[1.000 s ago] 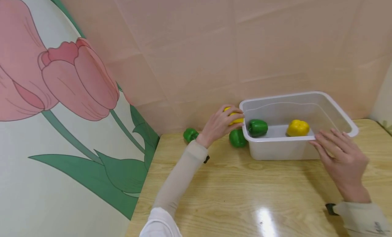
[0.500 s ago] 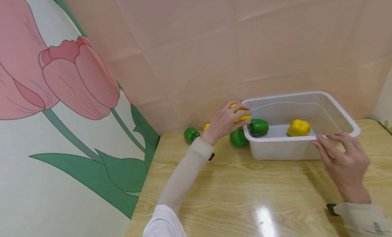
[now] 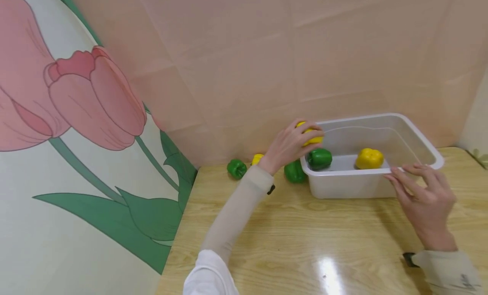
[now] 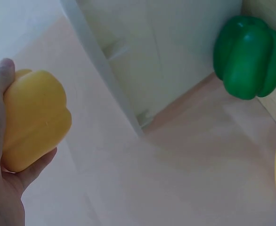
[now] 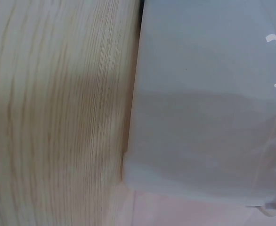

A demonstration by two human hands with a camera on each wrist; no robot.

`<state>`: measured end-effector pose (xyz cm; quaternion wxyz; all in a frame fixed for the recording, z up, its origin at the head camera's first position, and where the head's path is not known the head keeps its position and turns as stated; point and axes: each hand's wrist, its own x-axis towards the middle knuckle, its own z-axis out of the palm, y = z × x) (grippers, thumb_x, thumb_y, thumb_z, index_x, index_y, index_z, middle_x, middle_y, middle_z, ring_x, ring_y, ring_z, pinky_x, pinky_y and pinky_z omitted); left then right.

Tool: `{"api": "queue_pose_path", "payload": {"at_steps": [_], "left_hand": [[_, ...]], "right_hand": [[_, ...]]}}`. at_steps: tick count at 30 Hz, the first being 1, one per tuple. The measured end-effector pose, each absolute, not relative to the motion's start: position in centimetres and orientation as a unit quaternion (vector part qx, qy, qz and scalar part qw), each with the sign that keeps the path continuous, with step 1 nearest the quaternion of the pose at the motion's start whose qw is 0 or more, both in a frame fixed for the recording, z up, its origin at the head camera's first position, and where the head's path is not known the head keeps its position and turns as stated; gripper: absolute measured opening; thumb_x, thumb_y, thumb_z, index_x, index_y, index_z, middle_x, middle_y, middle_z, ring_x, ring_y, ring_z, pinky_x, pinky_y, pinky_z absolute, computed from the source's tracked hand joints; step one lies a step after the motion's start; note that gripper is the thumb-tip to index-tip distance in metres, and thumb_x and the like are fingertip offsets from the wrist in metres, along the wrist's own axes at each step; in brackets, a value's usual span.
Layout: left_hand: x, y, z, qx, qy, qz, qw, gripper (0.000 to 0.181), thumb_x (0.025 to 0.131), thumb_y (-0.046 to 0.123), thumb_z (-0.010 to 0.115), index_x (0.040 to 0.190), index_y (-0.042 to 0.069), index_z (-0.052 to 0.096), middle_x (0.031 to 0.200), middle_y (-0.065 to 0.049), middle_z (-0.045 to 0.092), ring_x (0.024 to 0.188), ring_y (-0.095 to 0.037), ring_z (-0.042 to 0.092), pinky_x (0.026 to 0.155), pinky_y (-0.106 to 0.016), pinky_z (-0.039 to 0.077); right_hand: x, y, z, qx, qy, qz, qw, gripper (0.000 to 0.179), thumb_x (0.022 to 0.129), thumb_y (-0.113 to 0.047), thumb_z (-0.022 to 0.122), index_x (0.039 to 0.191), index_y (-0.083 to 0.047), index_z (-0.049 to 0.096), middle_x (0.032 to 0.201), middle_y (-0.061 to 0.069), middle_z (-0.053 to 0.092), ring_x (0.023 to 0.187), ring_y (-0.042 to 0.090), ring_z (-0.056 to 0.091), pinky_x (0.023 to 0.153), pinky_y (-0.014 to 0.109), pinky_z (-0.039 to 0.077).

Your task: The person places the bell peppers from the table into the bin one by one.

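Observation:
My left hand (image 3: 287,146) grips a yellow bell pepper (image 3: 314,140) at the bin's left end, above the rim level. In the left wrist view, thumb and fingers wrap that yellow pepper (image 4: 36,120), apart from the bin wall (image 4: 175,52). With thumb and fingertips, my right hand (image 3: 428,197) pinches the front rim of the white plastic bin (image 3: 350,187) near its right corner. Inside the bin lie a green bell pepper (image 3: 320,159) at the left and another yellow one (image 3: 370,159) towards the middle. The right wrist view shows mostly the bin's outer side (image 5: 199,117).
Against the bin's left side sits a green pepper (image 3: 295,172). Farther left are another green pepper (image 3: 237,169) and a yellow one (image 3: 257,158), partly hidden by the left wrist. A pinkish sheet (image 3: 236,74) hangs behind the wooden table (image 3: 286,235).
My left hand has carried the yellow pepper up and right, past the bin's left rim. A yellow pepper behind the wrist has come into sight. My right hand stays at the front rim.

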<state>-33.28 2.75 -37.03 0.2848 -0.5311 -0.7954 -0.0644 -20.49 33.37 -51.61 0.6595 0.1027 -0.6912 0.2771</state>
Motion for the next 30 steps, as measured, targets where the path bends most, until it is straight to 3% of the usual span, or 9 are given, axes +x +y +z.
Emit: {"api": "queue_pose_path", "payload": {"at_steps": [11,30], "left_hand": [[-33.5,4.1,-35.9,-0.542,-0.789,-0.059,0.284,0.033,0.104,0.036,0.071,0.132,0.018,0.076,0.136,0.001,0.069,0.131,-0.021,0.059,0.119,-0.026,0.041],[-34.0,7.0,-34.3,-0.538,-0.799,-0.063,0.261,0.036,0.105,0.042,0.069,0.134,0.023,0.075,0.139,0.005,0.068,0.132,-0.020,0.058,0.096,-0.018,0.053]], "right_hand": [[-20.5,33.2,-51.2,0.106,-0.684,0.282,0.664,0.029,0.090,-0.039,0.088,0.089,-0.010,0.087,0.097,0.020,0.080,0.089,0.050,0.069,0.108,0.031,0.054],[-20.6,33.5,-51.6,0.103,-0.684,0.286,0.663,0.028,0.089,-0.041,0.088,0.091,-0.013,0.088,0.097,0.019,0.080,0.092,0.047,0.071,0.109,0.031,0.053]]}}
